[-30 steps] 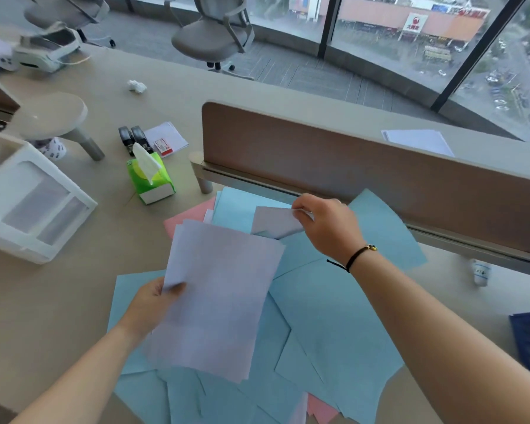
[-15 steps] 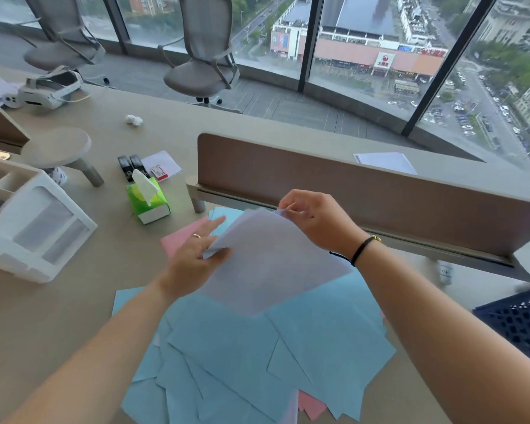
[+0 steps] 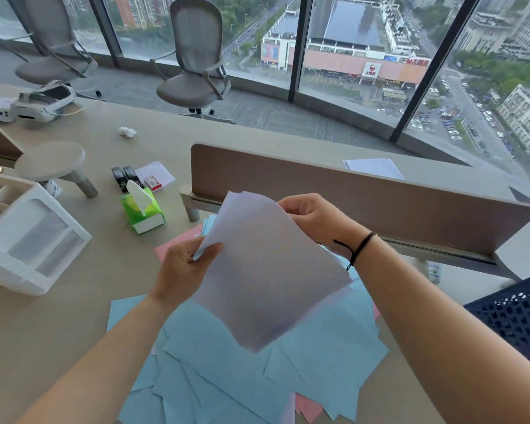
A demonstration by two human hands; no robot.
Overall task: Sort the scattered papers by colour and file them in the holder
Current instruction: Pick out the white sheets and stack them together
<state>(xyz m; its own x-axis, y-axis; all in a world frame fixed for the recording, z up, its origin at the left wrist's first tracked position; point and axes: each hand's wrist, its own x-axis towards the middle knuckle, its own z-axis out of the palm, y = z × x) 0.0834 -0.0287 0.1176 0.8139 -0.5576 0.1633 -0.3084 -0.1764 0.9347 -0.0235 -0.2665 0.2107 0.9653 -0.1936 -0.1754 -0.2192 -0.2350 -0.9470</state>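
I hold a small stack of pale lilac-white papers (image 3: 266,276) lifted above the desk. My left hand (image 3: 184,270) pinches its left edge. My right hand (image 3: 312,218) grips the top right corner. Below them several light blue papers (image 3: 227,377) lie scattered and overlapping on the desk. Pink papers (image 3: 178,244) peek out at the far left of the pile and at its near edge. The white file holder (image 3: 34,240) lies at the left. A dark blue perforated basket (image 3: 514,316) shows at the right edge.
A brown desk divider (image 3: 349,194) stands right behind the pile. A green tissue box (image 3: 143,209), two black clips and a white card lie left of it. A headset, a crumpled paper and a round stand sit further left. More white sheets (image 3: 374,168) lie beyond the divider.
Both hands have risen with the lilac-white sheets. The sheet picked by my right hand has joined the ones in my left, and the stack now stands more upright.
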